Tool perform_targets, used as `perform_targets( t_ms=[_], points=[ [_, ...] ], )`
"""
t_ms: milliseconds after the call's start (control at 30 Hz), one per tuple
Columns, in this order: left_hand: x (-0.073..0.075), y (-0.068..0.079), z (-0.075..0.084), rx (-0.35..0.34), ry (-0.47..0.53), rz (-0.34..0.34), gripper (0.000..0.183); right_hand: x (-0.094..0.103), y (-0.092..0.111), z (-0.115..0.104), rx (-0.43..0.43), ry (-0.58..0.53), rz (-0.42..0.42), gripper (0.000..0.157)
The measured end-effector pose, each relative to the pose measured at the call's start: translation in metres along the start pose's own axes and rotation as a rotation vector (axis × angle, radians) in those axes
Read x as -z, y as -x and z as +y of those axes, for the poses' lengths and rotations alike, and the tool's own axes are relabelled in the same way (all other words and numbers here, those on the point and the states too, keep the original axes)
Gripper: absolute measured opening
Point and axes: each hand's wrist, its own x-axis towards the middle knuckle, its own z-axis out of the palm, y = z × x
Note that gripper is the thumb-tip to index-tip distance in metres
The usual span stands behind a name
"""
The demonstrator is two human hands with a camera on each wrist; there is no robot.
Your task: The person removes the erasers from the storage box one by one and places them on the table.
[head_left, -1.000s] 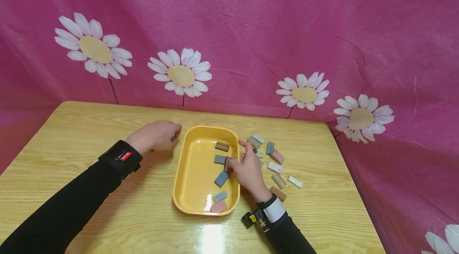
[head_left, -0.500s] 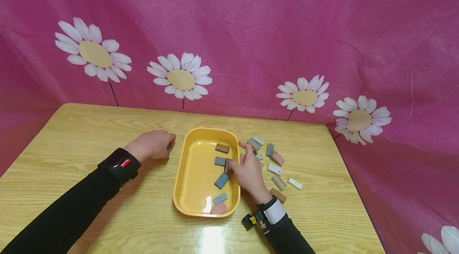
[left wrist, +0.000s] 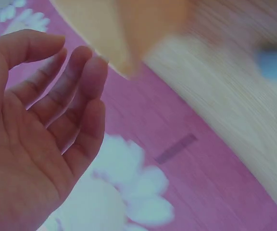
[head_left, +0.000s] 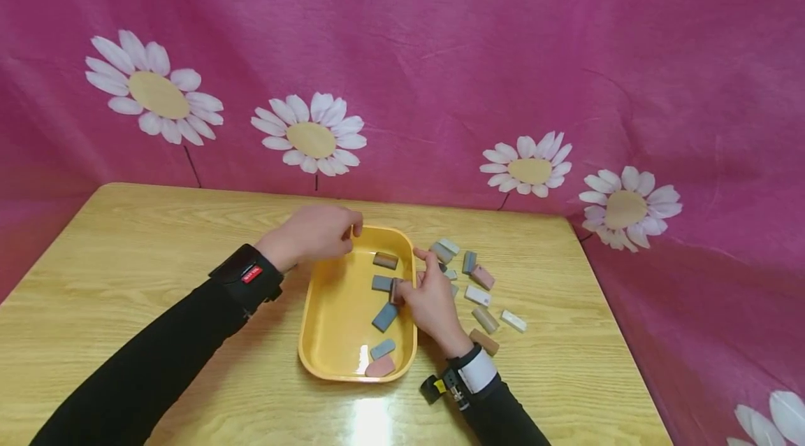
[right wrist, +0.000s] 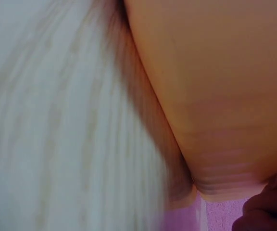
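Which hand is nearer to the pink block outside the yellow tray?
Right. The right hand is at the right side of the yellow tray, left of the pink block; the left hand is farther, over the tray's far left corner.

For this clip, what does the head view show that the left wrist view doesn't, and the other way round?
Only the head view shows the right hand at the right side of the yellow tray, the pink block lying inside it, the white block on the table, and the black sleeves.

Only the left wrist view shows the palm side of the left hand, its fingers loosely bent and nothing visible in them.

Both show the left hand, part of the tray (blurred at the wrist), the table and the flowered pink cloth.
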Motion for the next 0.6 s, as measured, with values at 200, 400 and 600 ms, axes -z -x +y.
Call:
perform_targets(
  t_ms=[200, 400, 600],
  points=[
    [-0.005, -0.033, 0.036, -0.038, -0.04, -0.107, 0.024, 0.002, 0.001, 0.001, -0.007, 0.024, -0.002, 0.061],
    [-0.025, -0.049, 0.059, -0.011, -0.156, -0.235, 0.013, 0.002, 0.001, 0.002, 0.002, 0.03, -0.023, 0.064],
    [-0.042, -0.052, 0.069, -0.034, -0.229, -0.251, 0.013, 0.006, 0.002, 0.001, 0.006, 0.072, -0.026, 0.064]
  ],
)
